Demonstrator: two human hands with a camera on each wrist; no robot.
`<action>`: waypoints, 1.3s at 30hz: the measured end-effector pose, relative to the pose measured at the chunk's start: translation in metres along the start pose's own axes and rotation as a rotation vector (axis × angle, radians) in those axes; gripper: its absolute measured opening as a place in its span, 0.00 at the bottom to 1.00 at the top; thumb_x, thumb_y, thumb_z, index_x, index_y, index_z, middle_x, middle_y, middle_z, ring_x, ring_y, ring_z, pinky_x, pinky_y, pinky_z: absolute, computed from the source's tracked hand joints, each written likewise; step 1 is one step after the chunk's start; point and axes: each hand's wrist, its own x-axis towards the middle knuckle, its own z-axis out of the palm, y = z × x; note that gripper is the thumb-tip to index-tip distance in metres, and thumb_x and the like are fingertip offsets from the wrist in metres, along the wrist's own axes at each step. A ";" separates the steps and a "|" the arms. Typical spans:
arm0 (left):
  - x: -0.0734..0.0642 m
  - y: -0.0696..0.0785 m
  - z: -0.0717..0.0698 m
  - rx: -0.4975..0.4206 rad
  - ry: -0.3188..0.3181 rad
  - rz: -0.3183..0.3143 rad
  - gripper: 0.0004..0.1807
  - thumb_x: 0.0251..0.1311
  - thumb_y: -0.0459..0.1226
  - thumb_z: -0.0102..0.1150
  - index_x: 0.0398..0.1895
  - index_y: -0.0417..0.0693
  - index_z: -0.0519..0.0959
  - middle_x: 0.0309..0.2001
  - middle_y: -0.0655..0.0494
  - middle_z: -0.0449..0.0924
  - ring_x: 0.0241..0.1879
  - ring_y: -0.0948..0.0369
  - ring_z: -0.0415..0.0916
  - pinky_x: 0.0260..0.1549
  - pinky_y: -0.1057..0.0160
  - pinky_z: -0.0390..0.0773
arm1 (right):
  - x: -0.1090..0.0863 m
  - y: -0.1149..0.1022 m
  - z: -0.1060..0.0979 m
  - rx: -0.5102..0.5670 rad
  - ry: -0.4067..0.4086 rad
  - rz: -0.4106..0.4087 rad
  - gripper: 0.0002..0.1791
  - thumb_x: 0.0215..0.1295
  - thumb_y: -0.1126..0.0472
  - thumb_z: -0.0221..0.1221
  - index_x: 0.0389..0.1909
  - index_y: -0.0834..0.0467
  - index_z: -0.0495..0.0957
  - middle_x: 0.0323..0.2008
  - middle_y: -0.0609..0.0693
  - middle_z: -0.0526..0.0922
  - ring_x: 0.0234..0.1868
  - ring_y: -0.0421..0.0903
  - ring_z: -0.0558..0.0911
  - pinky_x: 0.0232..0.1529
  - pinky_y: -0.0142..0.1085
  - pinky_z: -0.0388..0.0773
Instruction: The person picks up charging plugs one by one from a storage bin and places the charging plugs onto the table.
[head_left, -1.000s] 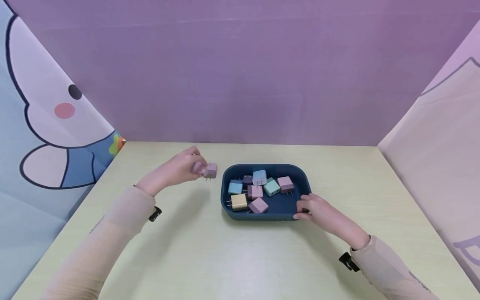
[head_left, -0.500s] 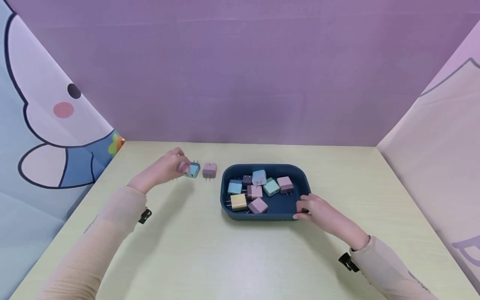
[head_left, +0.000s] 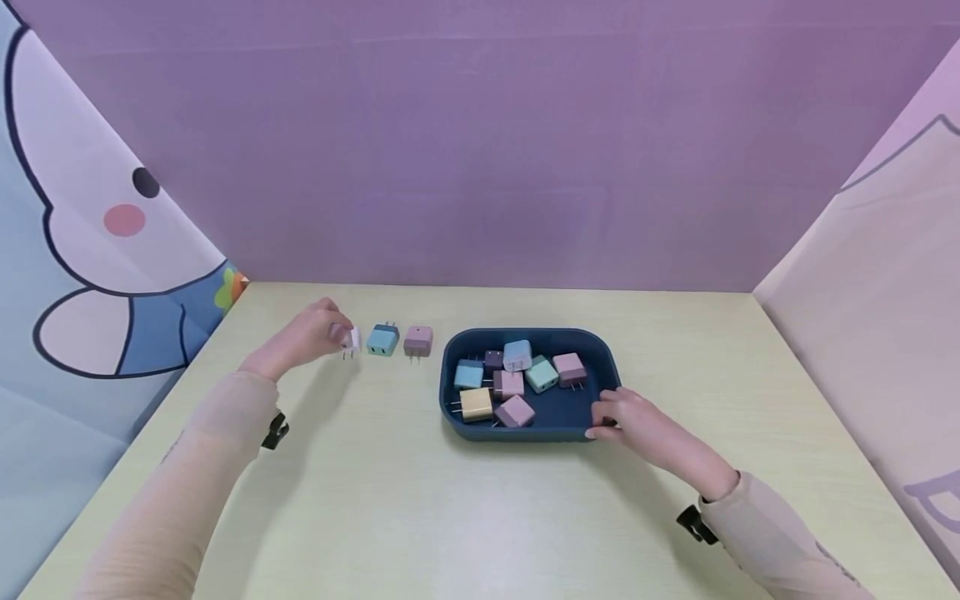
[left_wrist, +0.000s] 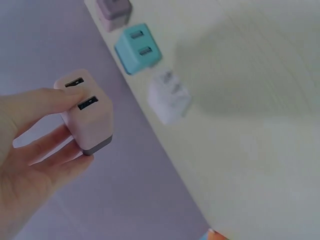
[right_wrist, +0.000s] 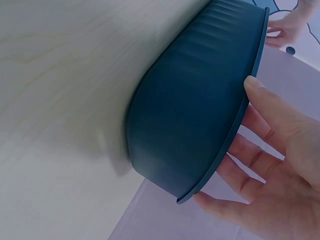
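My left hand [head_left: 303, 337] pinches a pink USB wall charger [left_wrist: 90, 117] with two ports between thumb and fingers, raised over the table. In the head view the fingers mostly hide it. Just beside those fingertips sits a white charger [head_left: 352, 341], its prongs toward me. A light-blue charger [head_left: 382, 339] and a pink-purple charger [head_left: 417, 341] continue the row to the right. My right hand [head_left: 633, 422] grips the near right corner of a dark blue tray [head_left: 558, 433], thumb and fingers at its rim [right_wrist: 237, 125].
Inside the tray lie several chargers, among them a yellow one [head_left: 476, 404], a green one [head_left: 542, 374] and a pink one [head_left: 570, 369]. A purple backdrop [head_left: 480, 150] rises behind the table [head_left: 450, 517], with printed cloth panels on both sides.
My left hand has moved left along the row with the pink charger, uncovering first the blue charger, then the white one. The right hand and tray stay where they were.
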 end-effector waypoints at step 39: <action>-0.002 -0.060 0.023 0.008 -0.115 -0.199 0.13 0.49 0.23 0.55 0.40 0.25 0.75 0.33 0.38 0.71 0.37 0.46 0.70 0.41 0.49 0.71 | -0.001 -0.002 0.000 0.001 0.001 0.007 0.06 0.50 0.60 0.62 0.20 0.52 0.74 0.20 0.38 0.65 0.23 0.36 0.62 0.24 0.27 0.63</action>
